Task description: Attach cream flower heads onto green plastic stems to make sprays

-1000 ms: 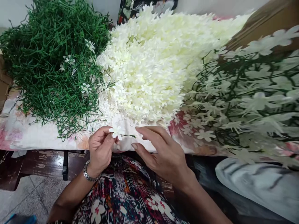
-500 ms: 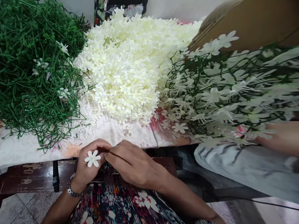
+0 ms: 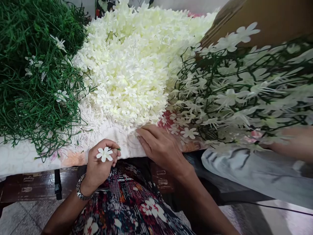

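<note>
Closed around a green plastic stem [image 3: 118, 149], my left hand [image 3: 99, 166] holds a white artificial flower [image 3: 104, 154], its open petals showing above the fist. My right hand [image 3: 162, 148] reaches to the near edge of a heap of loose white flower heads [image 3: 129, 75]. Its fingers are bent together, with the tips down at the cloth by the lowest petals. What lies between those fingertips is hidden.
A tangle of green stems [image 3: 36, 91] lies at left, beside thin white stamens [image 3: 90, 122]. At right are assembled white flower sprays [image 3: 230, 98], a cardboard box [image 3: 269, 23] and another person's arm [image 3: 290, 143]. A floral cloth [image 3: 107, 133] covers the table.
My right hand has left my left hand and moved right and forward to the flower heap. My left hand has shifted slightly right and up, still holding the flower.
</note>
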Demonstrator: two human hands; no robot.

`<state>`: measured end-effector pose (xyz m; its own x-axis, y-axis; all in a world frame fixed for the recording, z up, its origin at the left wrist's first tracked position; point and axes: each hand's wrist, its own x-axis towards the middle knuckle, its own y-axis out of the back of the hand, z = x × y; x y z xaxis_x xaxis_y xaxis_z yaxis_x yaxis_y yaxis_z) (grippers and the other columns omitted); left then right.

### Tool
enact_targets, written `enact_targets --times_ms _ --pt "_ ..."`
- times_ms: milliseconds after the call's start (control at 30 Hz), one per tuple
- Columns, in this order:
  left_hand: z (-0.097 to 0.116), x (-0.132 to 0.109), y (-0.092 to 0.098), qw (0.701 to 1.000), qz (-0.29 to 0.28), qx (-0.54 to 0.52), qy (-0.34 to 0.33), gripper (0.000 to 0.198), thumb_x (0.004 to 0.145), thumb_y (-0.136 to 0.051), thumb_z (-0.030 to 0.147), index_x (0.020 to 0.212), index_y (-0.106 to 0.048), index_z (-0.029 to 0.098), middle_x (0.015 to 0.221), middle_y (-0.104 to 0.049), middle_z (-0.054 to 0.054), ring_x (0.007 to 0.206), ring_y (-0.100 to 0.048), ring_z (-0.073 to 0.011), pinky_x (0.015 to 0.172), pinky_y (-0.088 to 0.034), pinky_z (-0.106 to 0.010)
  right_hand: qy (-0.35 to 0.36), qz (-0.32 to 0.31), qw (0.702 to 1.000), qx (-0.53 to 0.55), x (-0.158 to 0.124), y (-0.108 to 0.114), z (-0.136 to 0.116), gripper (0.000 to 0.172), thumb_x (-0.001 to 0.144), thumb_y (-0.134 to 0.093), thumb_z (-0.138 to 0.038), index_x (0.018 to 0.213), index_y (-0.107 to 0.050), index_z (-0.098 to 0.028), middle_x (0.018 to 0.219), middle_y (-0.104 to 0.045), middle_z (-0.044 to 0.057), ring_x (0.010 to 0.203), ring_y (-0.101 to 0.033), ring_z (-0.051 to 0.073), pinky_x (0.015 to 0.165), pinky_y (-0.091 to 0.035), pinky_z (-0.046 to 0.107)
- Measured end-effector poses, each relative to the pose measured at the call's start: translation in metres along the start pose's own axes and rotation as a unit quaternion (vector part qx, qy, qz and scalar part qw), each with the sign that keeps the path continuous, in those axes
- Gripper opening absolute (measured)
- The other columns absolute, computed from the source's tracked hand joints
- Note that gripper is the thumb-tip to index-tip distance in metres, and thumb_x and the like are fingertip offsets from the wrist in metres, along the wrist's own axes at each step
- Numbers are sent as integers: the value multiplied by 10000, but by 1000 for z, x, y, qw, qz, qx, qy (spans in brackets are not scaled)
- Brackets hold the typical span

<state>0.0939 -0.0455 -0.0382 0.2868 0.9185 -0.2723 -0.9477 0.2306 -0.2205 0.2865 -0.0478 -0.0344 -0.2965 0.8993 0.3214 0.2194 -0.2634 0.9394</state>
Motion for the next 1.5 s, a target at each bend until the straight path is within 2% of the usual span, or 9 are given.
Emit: enact_targets --times_ms 133,267,433,567,733,1067,1333,1500 --pt "-1 1 -2 1000 3 -21 11 46 762 -539 203 768 -545 158 616 -558 16 446 -453 -40 390 -353 -143 -13 -17 1000 9 -1 -8 -3 122 783 -452 -130 752 -567 -152 718 -557 48 700 -524 134 654 -424 247" --pt "-3 1 -3 1000 15 -24 5 45 757 -553 206 769 -547 164 607 -559 25 433 -414 -20 393 -314 -129 -20 33 997 69 -6 -9 -4 87 771 -475 -127 748 -553 -158 703 -554 39 696 -517 122 659 -424 239" --pt "1 0 -7 999 16 10 -27 39 754 -549 196 772 -557 162 618 -571 16 475 -465 -36 436 -354 -145 -52 78 957 274 -8 2 -18 127 729 -509 -73 807 -534 -170 713 -545 13 665 -519 90 589 -428 211" --pt "8 -5 -7 989 23 122 -85 38 733 -555 180 748 -570 148 636 -583 -1 559 -538 -80 517 -430 -183 -27 103 933 343 -4 13 -30 171 694 -533 -44 812 -535 -167 696 -545 7 642 -525 87 553 -426 207" --pt "10 -11 -5 966 18 212 -144 67 749 -507 147 776 -568 146 659 -586 -12 585 -571 -107 567 -480 -226 13 71 954 291 -2 21 -33 172 692 -545 -59 827 -540 -165 723 -558 15 669 -525 88 587 -443 205" --pt "7 -11 -1 903 9 344 -259 200 692 -483 26 814 -561 164 685 -584 7 572 -535 -72 552 -433 -190 58 49 975 208 -2 21 -35 113 707 -547 -94 804 -541 -151 719 -558 23 683 -507 101 628 -441 232" --pt "2 -8 0 889 -11 363 -279 222 684 -448 20 828 -536 165 690 -569 -13 620 -521 -102 575 -426 -226 92 13 981 170 1 20 -35 72 733 -516 -102 776 -539 -156 712 -561 34 676 -502 119 628 -440 256" --pt "0 -3 1 889 -24 361 -279 224 677 -436 23 828 -528 161 682 -568 -11 607 -520 -103 564 -423 -223 72 6 981 181 2 14 -36 78 760 -467 -105 784 -521 -157 697 -553 34 675 -510 115 622 -446 246"
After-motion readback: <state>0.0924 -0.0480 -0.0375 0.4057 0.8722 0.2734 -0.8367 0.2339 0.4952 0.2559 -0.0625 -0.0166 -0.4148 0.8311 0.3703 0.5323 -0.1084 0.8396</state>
